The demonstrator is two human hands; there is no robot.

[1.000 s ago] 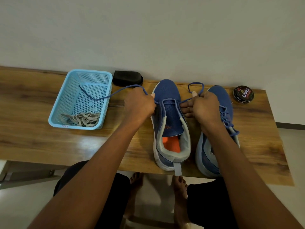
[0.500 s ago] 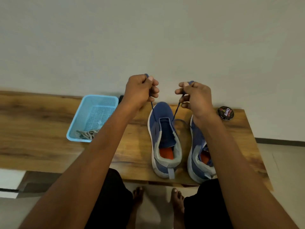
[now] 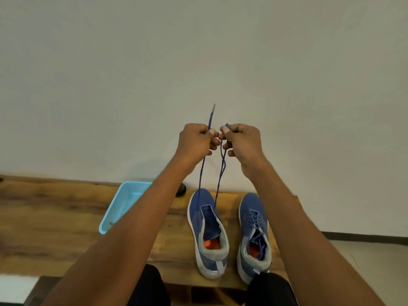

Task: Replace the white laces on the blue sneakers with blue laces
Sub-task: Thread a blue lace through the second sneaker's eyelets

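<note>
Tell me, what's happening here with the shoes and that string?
A person is putting a blue lace into the left sneaker on a wooden table. The left hand and the right hand each pinch one end of the lace, held up high and close together, so both strands run up from the front of the shoe. The right sneaker is already laced in blue. A light blue basket sits to the left.
</note>
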